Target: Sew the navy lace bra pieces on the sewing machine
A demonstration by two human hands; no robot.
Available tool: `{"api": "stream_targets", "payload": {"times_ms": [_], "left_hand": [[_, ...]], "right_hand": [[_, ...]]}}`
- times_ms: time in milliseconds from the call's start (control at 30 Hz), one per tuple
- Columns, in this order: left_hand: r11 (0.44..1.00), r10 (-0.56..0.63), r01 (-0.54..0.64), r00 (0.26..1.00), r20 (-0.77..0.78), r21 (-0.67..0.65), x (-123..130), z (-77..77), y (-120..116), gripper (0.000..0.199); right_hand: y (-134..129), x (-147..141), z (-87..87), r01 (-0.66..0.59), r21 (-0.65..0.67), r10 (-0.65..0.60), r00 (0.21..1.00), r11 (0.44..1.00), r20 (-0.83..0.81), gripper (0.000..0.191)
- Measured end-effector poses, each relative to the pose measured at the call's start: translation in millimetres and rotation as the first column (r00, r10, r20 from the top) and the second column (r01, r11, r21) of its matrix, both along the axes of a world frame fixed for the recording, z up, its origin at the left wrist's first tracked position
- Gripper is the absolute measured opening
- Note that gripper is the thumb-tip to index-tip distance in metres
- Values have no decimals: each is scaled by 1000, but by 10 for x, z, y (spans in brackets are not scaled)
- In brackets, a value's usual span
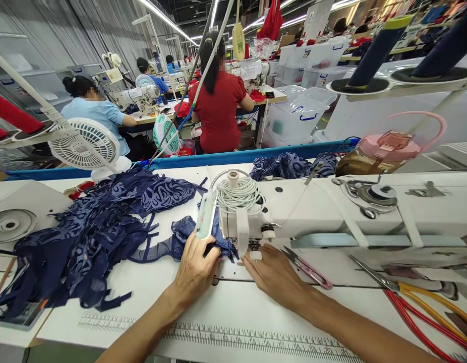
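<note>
My left hand (197, 262) is closed on a navy bra piece (184, 232), thumb and fingers pinching the fabric just left of the needle area. The piece lies on the bed of the white sewing machine (294, 204), its narrow ends reaching the presser foot. At the other side of the foot is my right hand (273, 269), fingers bent and pressed together at the needle plate. Whatever its fingertips hold is hidden. Pink-handled thread snips (311, 269) lie close beside that hand.
A heap of navy lace pieces (105, 227) covers the table's left. Orange- and red-handled scissors (415, 297) lie at right. A ruler strip (233, 338) runs along the front edge. A pink-lidded jug (388, 148) and a fan (85, 143) stand behind. Co-workers sit beyond.
</note>
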State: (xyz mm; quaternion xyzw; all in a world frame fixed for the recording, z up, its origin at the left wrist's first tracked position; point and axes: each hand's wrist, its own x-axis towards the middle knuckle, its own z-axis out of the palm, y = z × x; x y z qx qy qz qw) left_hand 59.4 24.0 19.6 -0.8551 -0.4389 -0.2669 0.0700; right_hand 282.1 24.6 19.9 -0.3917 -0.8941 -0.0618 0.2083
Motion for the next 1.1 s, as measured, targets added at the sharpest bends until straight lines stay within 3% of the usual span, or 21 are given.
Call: {"api": "stream_targets", "payload": {"times_ms": [100,200,300,433,600,700,767,867,967,1100], "left_hand": [[995,-54,58,997,-46,81,46,66,-33,20],[989,-65,90,977,-204,116,116,39,-115,23],[992,97,-69,946,-308,102,169,-45,-208,24],[959,285,-270,920,-271,89,237,-52,-262,21],[949,280,-294,952,-121,-117,336,58,-215,20],[886,314,-303,949,-26,-351,361,81,-153,24],[840,310,-253,950,43,-480,366,85,-109,20],[821,280,-170,952,125,-546,370,84,-41,12],[865,281,-182,948,150,-467,370,58,5,12],[964,194,-169,975,110,-204,361,-53,-6,10]], "right_hand": [[56,-70,-22,17,-67,-16,1000,998,18,33],[88,-122,-73,43,-102,-48,997,994,-55,29],[116,-145,-139,64,-123,-78,991,990,-113,24],[136,-164,-212,91,-151,-114,981,984,-154,27],[140,-165,-248,87,-153,-119,970,984,-211,30],[141,-159,-253,84,-165,-126,956,983,-266,33],[142,-151,-250,62,-164,-110,947,985,-301,32],[159,-142,-253,18,-158,-72,938,987,-338,32],[182,-142,-268,12,-204,-88,926,979,-367,34],[165,-154,-265,33,-229,-115,926,973,-359,35]]}}
